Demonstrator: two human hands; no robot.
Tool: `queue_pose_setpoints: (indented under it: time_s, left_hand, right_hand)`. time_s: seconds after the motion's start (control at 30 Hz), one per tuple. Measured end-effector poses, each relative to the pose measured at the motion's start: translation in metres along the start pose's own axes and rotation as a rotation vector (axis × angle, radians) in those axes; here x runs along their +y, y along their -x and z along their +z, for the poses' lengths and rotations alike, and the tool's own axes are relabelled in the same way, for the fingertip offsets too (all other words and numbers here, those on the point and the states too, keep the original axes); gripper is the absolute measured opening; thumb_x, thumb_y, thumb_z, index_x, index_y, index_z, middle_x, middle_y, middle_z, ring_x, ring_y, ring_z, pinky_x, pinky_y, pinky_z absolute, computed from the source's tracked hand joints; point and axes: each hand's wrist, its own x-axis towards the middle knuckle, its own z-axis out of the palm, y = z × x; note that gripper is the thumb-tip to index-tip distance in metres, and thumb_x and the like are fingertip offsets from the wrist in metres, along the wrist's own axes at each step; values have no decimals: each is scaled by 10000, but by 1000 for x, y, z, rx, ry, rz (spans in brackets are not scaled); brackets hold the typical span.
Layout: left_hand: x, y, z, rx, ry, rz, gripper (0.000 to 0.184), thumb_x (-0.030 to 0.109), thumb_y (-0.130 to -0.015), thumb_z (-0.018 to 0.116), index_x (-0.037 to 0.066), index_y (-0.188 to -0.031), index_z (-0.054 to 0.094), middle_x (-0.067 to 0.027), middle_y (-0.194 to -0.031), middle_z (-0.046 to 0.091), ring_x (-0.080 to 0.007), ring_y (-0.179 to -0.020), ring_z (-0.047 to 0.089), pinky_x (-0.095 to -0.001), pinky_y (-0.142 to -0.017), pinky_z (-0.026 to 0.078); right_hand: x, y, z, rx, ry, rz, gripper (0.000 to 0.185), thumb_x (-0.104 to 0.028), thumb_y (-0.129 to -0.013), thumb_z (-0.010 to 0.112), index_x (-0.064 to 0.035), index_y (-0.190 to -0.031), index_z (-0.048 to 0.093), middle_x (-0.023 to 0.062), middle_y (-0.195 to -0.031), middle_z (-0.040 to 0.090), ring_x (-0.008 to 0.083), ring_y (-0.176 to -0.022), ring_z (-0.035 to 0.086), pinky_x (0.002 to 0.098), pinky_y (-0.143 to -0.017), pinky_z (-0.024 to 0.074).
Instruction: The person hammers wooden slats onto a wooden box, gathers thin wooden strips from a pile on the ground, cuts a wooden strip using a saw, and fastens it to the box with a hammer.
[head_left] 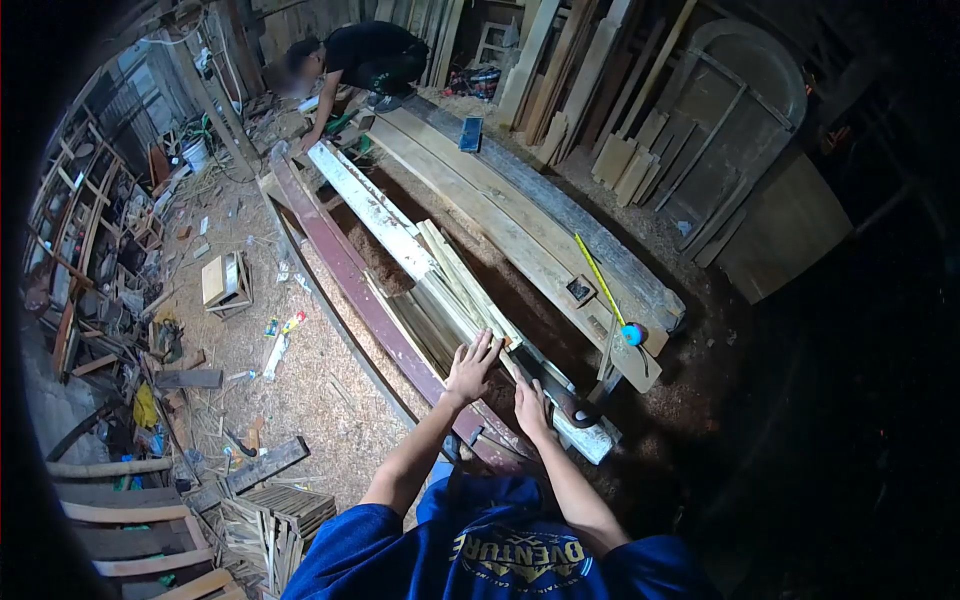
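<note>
My left hand (472, 370) lies with fingers spread on the near end of a bundle of thin wooden strips (455, 285). To its right, my right hand (531, 404) rests against the strips' near end and a dark piece beside them, its fingers extended. Neither hand is wrapped round anything. The strips lie lengthwise beside a white-painted beam (370, 210). Left of them runs a long maroon beam (350, 290). A dark rounded tool or fitting (580, 408) sits on the white beam's near end, just right of my right hand.
Another person (375, 60) crouches at the far end, an arm reaching down to the beams. On the right planks (500, 215) lie a tape measure (632, 334), pulled out, a small dark box (580, 290) and a blue box (470, 134). A stool (226, 283) stands left.
</note>
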Motion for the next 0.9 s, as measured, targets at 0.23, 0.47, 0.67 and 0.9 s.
queue_pose_setpoints:
  time_s: [0.23, 0.47, 0.67, 0.9]
  left_hand:
    - [-14, -13, -1, 80, -84, 146, 839, 332, -942, 649, 191, -1649, 219, -133, -1718, 182, -280, -1594, 165, -527, -1263, 187]
    - [-19, -18, -2, 26, -69, 176, 978, 311, -850, 745, 179, -1655, 206, -126, -1730, 146, -290, -1601, 129, -536, -1273, 133]
    - [-19, -19, -2, 37, 17, 166, 997, 250, -819, 760, 174, -1653, 217, -126, -1727, 154, -288, -1600, 131, -530, -1278, 117]
    - [-11, -26, -10, -7, -7, 167, 1051, 264, -822, 772, 160, -1664, 151, -116, -1727, 150, -278, -1602, 120, -531, -1283, 93]
  right_hand:
    - [-10, 1, -13, -71, 86, 60, 573, -228, -1057, 480, -417, -1582, 351, 325, -1428, 528, 535, -1174, 601, 593, -990, 495]
    - [-2, 0, -2, -68, 160, 80, 589, -248, -1064, 469, -444, -1593, 300, 258, -1459, 492, 550, -1089, 616, 628, -935, 498]
    - [-7, 0, -10, -31, 212, 81, 595, -249, -1056, 489, -445, -1590, 311, 239, -1433, 519, 533, -1048, 638, 624, -914, 512]
    - [12, -16, -27, -16, 144, 36, 588, -185, -1053, 482, -413, -1580, 357, 337, -1442, 511, 525, -1177, 607, 570, -974, 515]
